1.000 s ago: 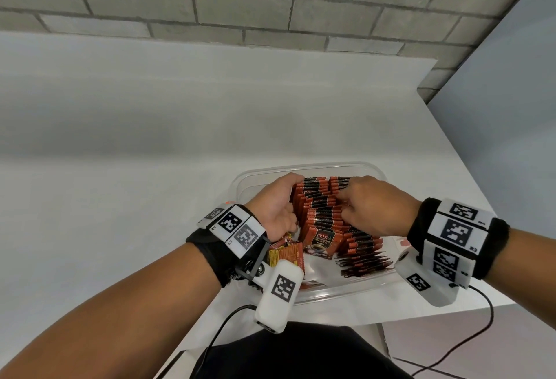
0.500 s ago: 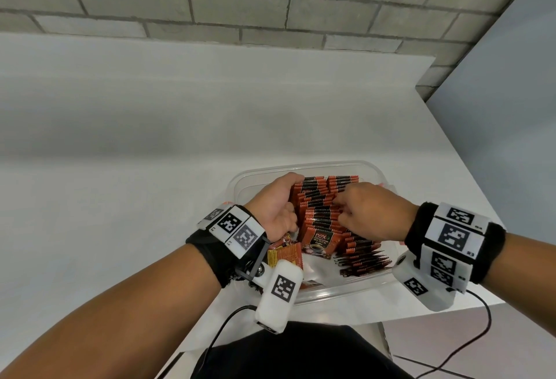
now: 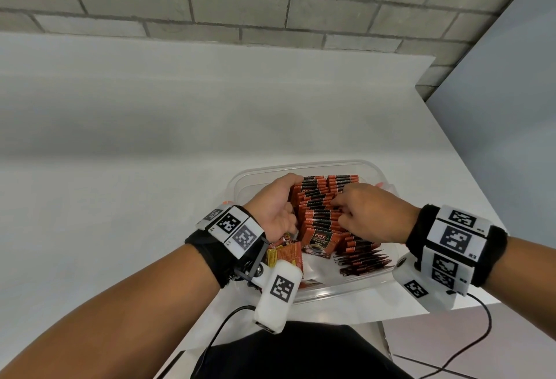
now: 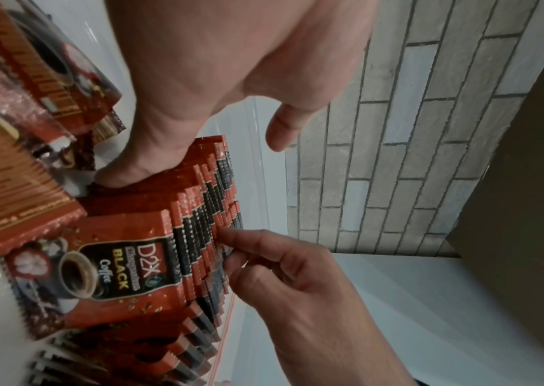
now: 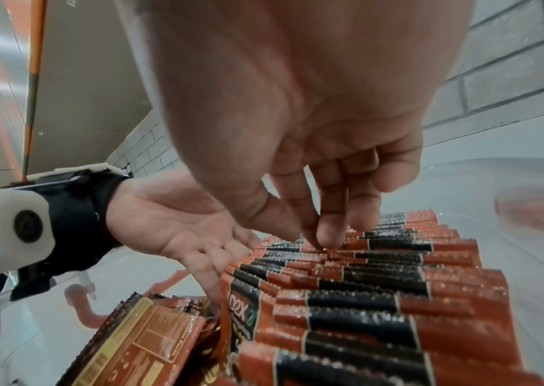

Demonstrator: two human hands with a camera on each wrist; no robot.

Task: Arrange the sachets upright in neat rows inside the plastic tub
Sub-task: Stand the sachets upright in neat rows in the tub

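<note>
A clear plastic tub (image 3: 304, 165) holds red-and-black sachets (image 3: 319, 198) standing on edge in two rows. The front sachet (image 3: 320, 239) shows its D2X coffee label. My left hand (image 3: 279, 204) lies with straight fingers and thumb pressed against the left side of the left row (image 4: 198, 209); its palm (image 5: 178, 229) faces the sachets. My right hand (image 3: 341, 207) reaches over the rows from the right. Its thumb and fingertips (image 5: 325, 241) pinch the top edge of a sachet in the middle of the rows.
Loose sachets (image 3: 285, 255) lie flat in the tub's near left corner. More of them (image 3: 361, 258) are fanned flat at the near right. The tub sits near the white table's front edge (image 3: 361, 315). A brick wall (image 3: 270, 2) stands behind.
My right hand has crept slightly left across the sachet tops. The left hand stays against the side of the row.
</note>
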